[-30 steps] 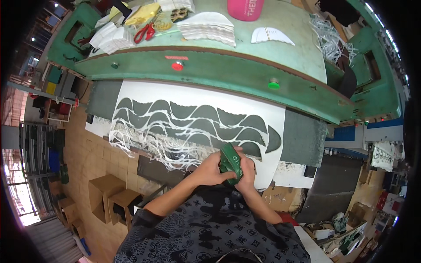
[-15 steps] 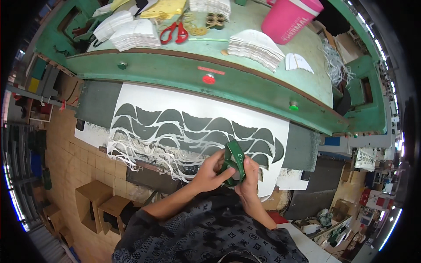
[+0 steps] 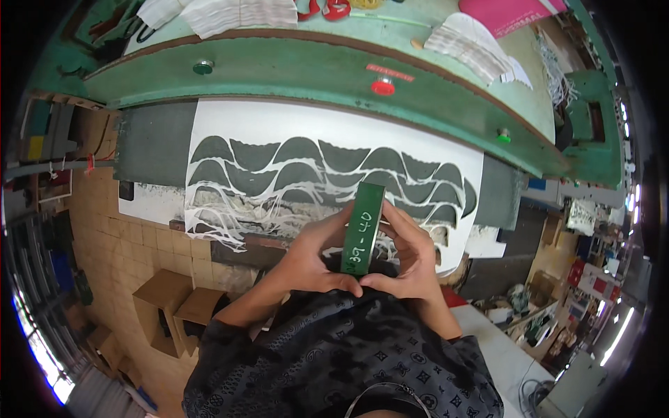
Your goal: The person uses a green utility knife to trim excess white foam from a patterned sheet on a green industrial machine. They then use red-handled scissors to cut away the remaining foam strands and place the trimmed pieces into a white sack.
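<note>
A green cutting die (image 3: 362,226) with pale handwriting along its wall stands upright between my hands, close in front of my body. My left hand (image 3: 313,256) closes on its left side, and my right hand (image 3: 411,259) curves round the right side. Both thumbs meet at its near end. Behind and below the die lies a white sheet (image 3: 334,127) with rows of curved shapes cut out of it. Thin torn strips hang loose along the sheet's near left edge. Dark board (image 3: 153,150) shows through the cutouts.
A green press beam (image 3: 286,66) spans the far side, bearing a red button (image 3: 382,86) and green buttons. On top are stacked white pieces (image 3: 470,45), red scissors (image 3: 336,8) and a pink container (image 3: 509,12). Cardboard boxes (image 3: 164,299) stand on the floor at left.
The die has been turned from a tilted, open-loop view so its long written wall faces up. My hands have spread around it. The whole view has shifted, with the beam now higher in it.
</note>
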Motion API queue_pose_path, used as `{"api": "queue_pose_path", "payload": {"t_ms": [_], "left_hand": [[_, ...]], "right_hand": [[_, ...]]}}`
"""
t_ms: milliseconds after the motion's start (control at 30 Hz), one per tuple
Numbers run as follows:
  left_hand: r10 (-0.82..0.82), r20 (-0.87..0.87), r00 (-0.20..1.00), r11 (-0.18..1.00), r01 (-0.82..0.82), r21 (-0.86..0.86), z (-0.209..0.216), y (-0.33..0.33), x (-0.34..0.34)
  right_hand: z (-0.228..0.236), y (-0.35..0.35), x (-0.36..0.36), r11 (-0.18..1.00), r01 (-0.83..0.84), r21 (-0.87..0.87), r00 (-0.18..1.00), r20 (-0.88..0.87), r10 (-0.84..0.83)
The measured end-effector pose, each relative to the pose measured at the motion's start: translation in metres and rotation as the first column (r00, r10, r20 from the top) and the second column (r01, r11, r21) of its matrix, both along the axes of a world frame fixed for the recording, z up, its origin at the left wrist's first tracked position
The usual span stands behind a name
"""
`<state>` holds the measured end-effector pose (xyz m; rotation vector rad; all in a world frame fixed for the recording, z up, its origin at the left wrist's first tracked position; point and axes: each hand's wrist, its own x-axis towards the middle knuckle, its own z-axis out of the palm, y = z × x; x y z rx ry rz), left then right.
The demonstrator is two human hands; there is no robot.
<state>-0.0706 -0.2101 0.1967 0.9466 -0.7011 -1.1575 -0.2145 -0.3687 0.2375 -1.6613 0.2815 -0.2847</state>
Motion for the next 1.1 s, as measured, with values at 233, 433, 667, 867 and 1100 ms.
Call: {"api": "queue_pose_path", "payload": {"t_ms": [233,433,667,867,1100], "left_hand": [[-0.125,-0.237,0.964,0.982,0.154,0.107,0.006,0.04,0.029],[0.085,0.052,0.995,0.962,-0.096,0.256,-0.014,0.039,0.009],[0.162,0.061,0.985,0.919,-0.173,0.355,-0.024,0.028,0.011],[0.132,-0.119,0.984,0.957,-0.095,0.272,-0.058,0.037,0.015],[0.214,-0.196,0.957,0.951,-0.158,0.264,-0.037,0.04,0.005]], "right_hand": [[0.002,0.053,0.008,0.931,-0.038,0.364,0.997,-0.047,0.059],[-0.007,0.064,0.012,0.986,-0.043,0.159,0.969,-0.233,0.08],[-0.034,0.056,0.016,0.833,0.082,0.547,0.989,-0.151,0.002],[-0.058,0.055,0.016,0.868,0.034,0.495,0.999,-0.052,-0.009],[-0.027,0.051,0.054,0.992,0.124,-0.009,0.98,-0.154,-0.124]]}}
